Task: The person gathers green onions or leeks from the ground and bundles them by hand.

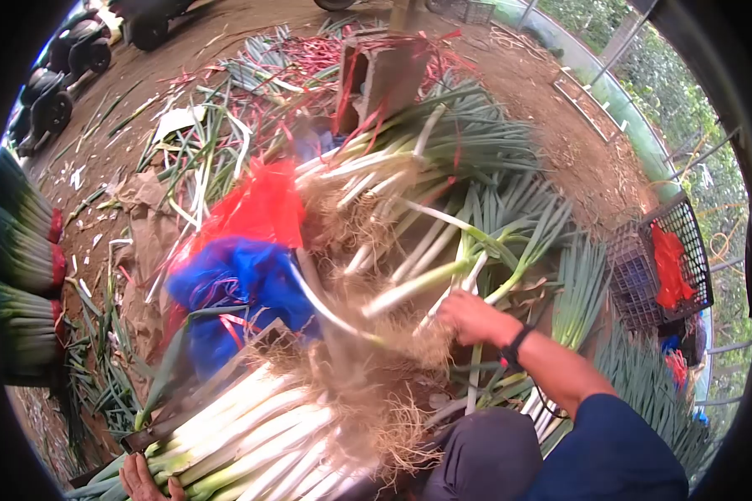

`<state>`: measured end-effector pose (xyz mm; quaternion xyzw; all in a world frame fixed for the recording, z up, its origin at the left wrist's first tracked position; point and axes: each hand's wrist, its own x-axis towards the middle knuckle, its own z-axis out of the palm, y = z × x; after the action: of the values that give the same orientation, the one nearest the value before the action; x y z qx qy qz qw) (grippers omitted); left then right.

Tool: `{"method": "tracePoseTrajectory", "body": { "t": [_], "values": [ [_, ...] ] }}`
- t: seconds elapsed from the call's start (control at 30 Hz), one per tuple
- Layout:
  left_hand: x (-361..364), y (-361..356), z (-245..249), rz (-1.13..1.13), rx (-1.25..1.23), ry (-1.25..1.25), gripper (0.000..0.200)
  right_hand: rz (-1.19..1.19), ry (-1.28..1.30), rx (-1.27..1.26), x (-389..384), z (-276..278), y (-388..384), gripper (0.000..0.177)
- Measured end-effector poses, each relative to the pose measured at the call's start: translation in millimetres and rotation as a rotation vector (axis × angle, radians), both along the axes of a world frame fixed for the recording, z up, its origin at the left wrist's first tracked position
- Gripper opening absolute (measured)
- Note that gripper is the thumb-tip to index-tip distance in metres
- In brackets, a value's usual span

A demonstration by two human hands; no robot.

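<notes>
A thick bundle of green onions (259,434) lies across the bottom of the view, white stalks side by side and roots toward the right. At its lower left edge, my left hand (149,483) is partly in view, its fingers curled on the stalks. My right hand (476,319) is closed around a green onion (443,305) near its root end, over the loose stalks right of centre. Its fingertips are partly hidden. More loose green onions (426,175) with tangled roots lie beyond it.
Red and blue plastic bags (238,284) lie left of centre. A concrete block (384,79) stands behind, near red ties (309,63). Tied bundles (25,284) are stacked at far left. A black crate (660,263) stands at right. Wheels (54,113) show at upper left.
</notes>
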<state>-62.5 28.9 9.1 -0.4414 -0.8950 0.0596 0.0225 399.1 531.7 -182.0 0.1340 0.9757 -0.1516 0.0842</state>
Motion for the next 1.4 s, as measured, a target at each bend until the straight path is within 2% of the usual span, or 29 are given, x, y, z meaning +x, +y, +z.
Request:
{"method": "tracePoseTrajectory", "body": {
  "t": [0.1, 0.13, 0.23, 0.3, 0.33, 0.37, 0.43, 0.47, 0.5, 0.57, 0.6, 0.63, 0.7, 0.73, 0.77, 0.83, 0.9, 0.93, 0.97, 1.07, 1.1, 1.17, 1.2, 1.23, 1.3, 1.33, 1.37, 1.4],
  "values": [
    [1.3, 3.4, 3.4, 0.022, -0.033, -0.010, 0.066, -0.117, 0.025, 0.022, 48.2, 21.0, -76.7, 0.048],
    [2.5, 3.7, 3.2, 0.036, -0.046, -0.003, 0.067, -0.169, 0.007, -0.024, 72.3, 5.9, -99.2, 0.043],
    [1.1, 1.1, 1.4, 0.015, -0.079, 0.034, 0.070, -0.192, -0.195, 0.092, 141.5, -25.5, -155.5, 0.033],
    [-0.3, -2.3, -0.6, 0.003, -0.057, 0.027, 0.074, -0.209, -0.130, 0.112, 165.2, -25.2, -168.0, 0.027],
    [1.0, -1.9, -0.3, 0.008, -0.062, 0.031, 0.074, -0.220, -0.210, 0.081, 174.6, -26.7, -169.1, 0.025],
    [2.0, -0.5, -1.0, 0.012, -0.061, 0.033, 0.075, -0.189, -0.406, 0.042, 182.6, -28.4, -168.5, 0.026],
    [1.0, -2.1, -4.9, 0.001, -0.033, 0.022, 0.074, -0.213, -0.470, 0.029, 187.1, -18.9, -165.6, 0.022],
    [-0.5, -4.7, -3.2, 0.005, -0.018, 0.017, 0.074, -0.257, -0.355, 0.128, 189.9, -10.5, -170.8, 0.020],
    [0.2, -5.7, -2.7, 0.008, -0.010, 0.022, 0.074, -0.256, -0.348, 0.136, 193.6, -11.9, -170.2, 0.020],
    [-1.0, -6.7, -2.2, 0.039, -0.043, 0.014, 0.074, -0.656, -0.396, -0.037, 214.2, -32.3, -175.5, 0.020],
    [-0.7, -7.9, -3.2, 0.030, -0.046, 0.033, 0.073, -0.843, -0.235, -0.128, 214.2, -25.3, -172.0, 0.019],
    [0.4, -8.7, -3.8, 0.032, -0.043, 0.031, 0.073, -0.842, -0.235, -0.124, 213.4, -20.4, -170.2, 0.019],
    [2.9, -6.3, -4.4, 0.038, -0.054, 0.058, 0.073, -1.403, 0.130, -0.093, 204.7, -5.8, -160.3, 0.017],
    [0.7, -7.3, -6.3, 0.028, -0.048, 0.058, 0.073, -1.464, 0.175, -0.053, 187.1, 1.3, -153.0, 0.016],
    [-0.1, -8.9, -5.8, 0.021, -0.051, 0.058, 0.073, -1.307, 0.253, -0.003, 171.5, 6.3, -149.7, 0.018],
    [-0.4, -9.8, -5.4, 0.015, -0.039, 0.057, 0.074, -1.016, 0.093, -0.074, 145.9, 1.3, -146.3, 0.020],
    [-1.7, -10.0, -6.5, 0.000, -0.036, 0.066, 0.074, -0.562, -0.184, 0.110, 154.8, -14.1, -148.7, 0.025],
    [-1.9, -11.0, -6.6, 0.002, -0.033, 0.076, 0.073, -0.493, -0.415, 0.193, 159.8, -15.7, -151.0, 0.026],
    [-2.2, -12.6, -6.6, 0.005, -0.029, 0.078, 0.073, -0.491, -0.411, 0.197, 166.5, -18.8, -153.0, 0.026],
    [0.7, -11.6, -6.9, 0.017, -0.022, 0.065, 0.073, -0.759, -0.573, 0.115, 216.3, -25.8, -162.3, 0.029],
    [1.3, -11.2, -7.8, 0.021, -0.018, 0.064, 0.073, -0.756, -0.572, 0.120, 221.5, -27.2, -159.3, 0.029],
    [2.0, -10.7, -6.3, 0.033, -0.050, 0.072, 0.073, -1.210, -0.190, 0.077, 230.4, -36.4, -163.7, 0.024],
    [3.2, -8.9, -4.1, 0.046, -0.070, 0.075, 0.073, -1.271, -0.129, 0.072, 231.6, -48.1, -161.9, 0.031],
    [2.4, -9.7, -4.4, 0.046, -0.071, 0.079, 0.073, -1.271, -0.126, 0.069, 217.3, -43.1, -158.9, 0.031],
    [0.9, -12.0, -5.9, 0.051, -0.068, 0.080, 0.072, -1.434, -0.418, -0.201, 183.7, -35.2, -148.2, 0.040],
    [2.0, -12.2, -4.5, 0.055, -0.070, 0.084, 0.072, -1.520, -0.339, -0.215, 180.9, -48.6, -150.4, 0.052],
    [3.6, -10.5, -3.3, 0.066, -0.051, 0.054, 0.072, -1.552, -0.219, -0.079, 172.5, -63.6, -159.5, 0.053],
    [4.4, -8.1, -3.0, 0.078, -0.027, 0.027, 0.072, -1.595, -0.151, -0.178, 165.7, -62.8, -157.9, 0.057]
  ]
}}
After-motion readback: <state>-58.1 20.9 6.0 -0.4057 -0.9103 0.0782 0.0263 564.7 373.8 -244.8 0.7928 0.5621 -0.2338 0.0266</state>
